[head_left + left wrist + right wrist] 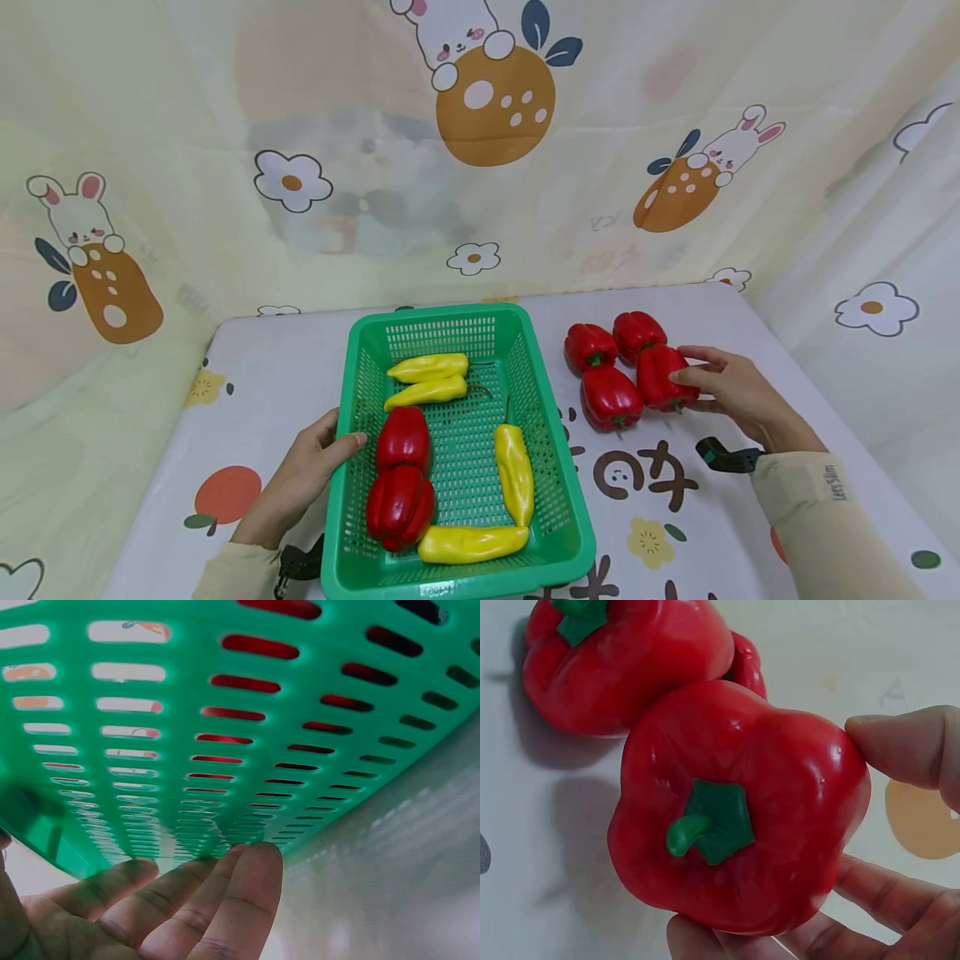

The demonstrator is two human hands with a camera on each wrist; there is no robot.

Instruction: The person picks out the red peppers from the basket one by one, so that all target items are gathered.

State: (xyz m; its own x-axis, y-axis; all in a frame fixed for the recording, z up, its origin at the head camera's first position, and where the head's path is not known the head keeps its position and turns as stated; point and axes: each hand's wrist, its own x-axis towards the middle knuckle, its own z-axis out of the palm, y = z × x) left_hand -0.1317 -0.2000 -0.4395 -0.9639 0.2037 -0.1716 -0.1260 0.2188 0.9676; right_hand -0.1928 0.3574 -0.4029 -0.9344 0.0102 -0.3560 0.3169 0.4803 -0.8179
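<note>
at the far left, near the left edge of the desk point(270, 367), the cloth shows a red fruit print point(227, 495). next comes the left hand point(300, 471), clamped on the left rim of a green basket point(435, 313), thumb over the rim and the other fingers against the outside of the slotted wall. the basket takes up the middle of the desk, reaching toward its far edge. inside, two yellow peppers point(428, 367) lie side by side by the far left corner; two red bell peppers point(401, 504) sit end to end along the left wall; a third yellow pepper point(472, 544) lies along the near wall, its right end touching a fourth yellow pepper point(514, 475) set along the right wall. beyond the basket's right rim, toward the desk's far right corner, four more bell peppers point(611, 397) are grouped, stems green. the near right one, the held pepper point(662, 379), is pinched between thumb and fingers of the right hand point(738, 392); whether it touches the desk, i cannot tell.
</note>
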